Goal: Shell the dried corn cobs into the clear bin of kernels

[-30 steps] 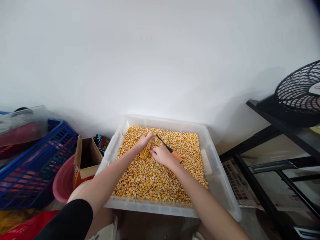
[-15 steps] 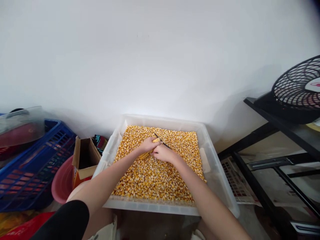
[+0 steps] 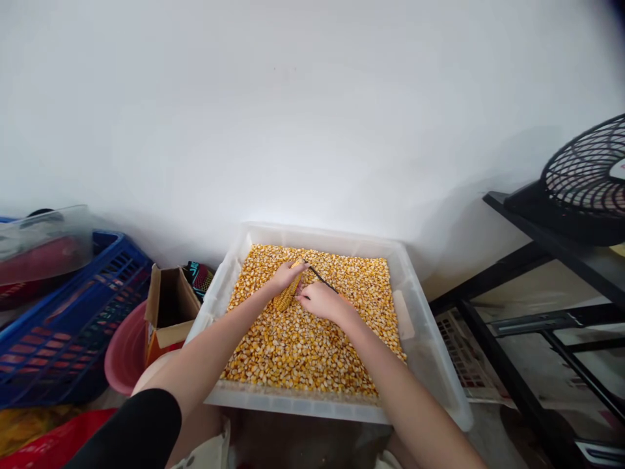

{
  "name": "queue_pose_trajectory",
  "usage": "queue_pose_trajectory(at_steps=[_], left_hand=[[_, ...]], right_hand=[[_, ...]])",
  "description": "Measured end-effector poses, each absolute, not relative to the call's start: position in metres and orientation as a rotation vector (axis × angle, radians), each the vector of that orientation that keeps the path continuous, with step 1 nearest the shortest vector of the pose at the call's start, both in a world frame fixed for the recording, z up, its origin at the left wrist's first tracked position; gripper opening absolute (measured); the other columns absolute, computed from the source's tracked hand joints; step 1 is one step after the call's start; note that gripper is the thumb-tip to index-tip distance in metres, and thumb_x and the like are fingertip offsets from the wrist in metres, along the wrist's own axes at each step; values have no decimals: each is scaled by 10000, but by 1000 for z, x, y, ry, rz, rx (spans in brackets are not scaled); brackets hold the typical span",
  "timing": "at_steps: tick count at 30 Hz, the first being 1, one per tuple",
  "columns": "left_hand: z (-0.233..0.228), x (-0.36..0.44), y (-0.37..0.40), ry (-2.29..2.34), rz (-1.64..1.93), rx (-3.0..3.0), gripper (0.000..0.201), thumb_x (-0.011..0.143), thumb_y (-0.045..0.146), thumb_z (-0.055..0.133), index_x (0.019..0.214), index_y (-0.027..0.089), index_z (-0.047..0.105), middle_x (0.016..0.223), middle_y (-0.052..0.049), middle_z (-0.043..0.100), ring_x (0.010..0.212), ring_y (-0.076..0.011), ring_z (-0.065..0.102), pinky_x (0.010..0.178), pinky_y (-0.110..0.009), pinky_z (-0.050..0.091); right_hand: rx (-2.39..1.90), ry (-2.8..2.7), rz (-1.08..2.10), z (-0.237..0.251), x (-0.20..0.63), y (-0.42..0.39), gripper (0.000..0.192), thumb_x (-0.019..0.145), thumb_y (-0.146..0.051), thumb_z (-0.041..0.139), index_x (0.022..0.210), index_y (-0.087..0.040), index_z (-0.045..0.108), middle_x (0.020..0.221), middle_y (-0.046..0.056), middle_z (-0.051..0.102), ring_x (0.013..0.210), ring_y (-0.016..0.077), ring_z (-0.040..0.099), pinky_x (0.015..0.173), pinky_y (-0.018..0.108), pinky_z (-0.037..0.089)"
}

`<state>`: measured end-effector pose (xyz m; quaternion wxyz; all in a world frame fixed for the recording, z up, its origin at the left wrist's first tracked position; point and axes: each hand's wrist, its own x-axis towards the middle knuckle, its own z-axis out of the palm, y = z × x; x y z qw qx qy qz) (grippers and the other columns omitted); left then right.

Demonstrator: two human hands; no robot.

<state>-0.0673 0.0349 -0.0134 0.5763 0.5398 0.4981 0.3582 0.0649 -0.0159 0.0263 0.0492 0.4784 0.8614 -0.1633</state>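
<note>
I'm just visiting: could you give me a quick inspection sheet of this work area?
Surface: clear tub full of loose corn kernels.
Job's things: corn cob; thin dark tool.
Clutter: cardboard box, pink basin, blue crate.
Grippers: left hand holds the cob; right hand holds the tool against it.
Cables: nothing seen.
Surroundings: white wall; black rack with fan.

Corn cob (image 3: 288, 291): yellow, kernels on, tilted, resting on loose kernels in far half of tub, gripped near upper end. Tool (image 3: 318, 277): thin dark shaft, tip touching cob's upper end, handle hidden.
</note>
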Motion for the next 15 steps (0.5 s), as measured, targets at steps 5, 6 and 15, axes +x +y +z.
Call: queue_pose_trajectory(at_steps=[5, 6, 15], left_hand=[[-13, -70, 36, 1159, 820, 1261, 402, 694, 546, 510, 578, 166, 451, 427, 2, 504, 381, -135, 501, 443, -247, 412], [-14, -70, 36, 1161, 822, 1254, 402, 693, 549, 510, 586, 165, 453, 428, 2, 506, 383, -137, 503, 442, -249, 412], [-13, -69, 36, 1206, 815, 1187, 394, 677, 548, 536, 627, 163, 468, 442, -2, 520, 394, -141, 504, 432, -258, 406]], right_hand=[[1475, 2617, -488, 26, 64, -17, 335, 859, -316, 376, 878, -147, 665, 871, 97, 661, 774, 160, 602, 661, 218, 379], [1476, 2616, -492, 26, 64, -17, 338, 861, -317, 375, 877, -146, 666, 872, 99, 661, 775, 161, 603, 665, 220, 380], [1525, 2635, -460, 21, 61, -20, 372, 877, -325, 338, 895, -146, 664, 875, 111, 659, 782, 172, 601, 694, 237, 385]])
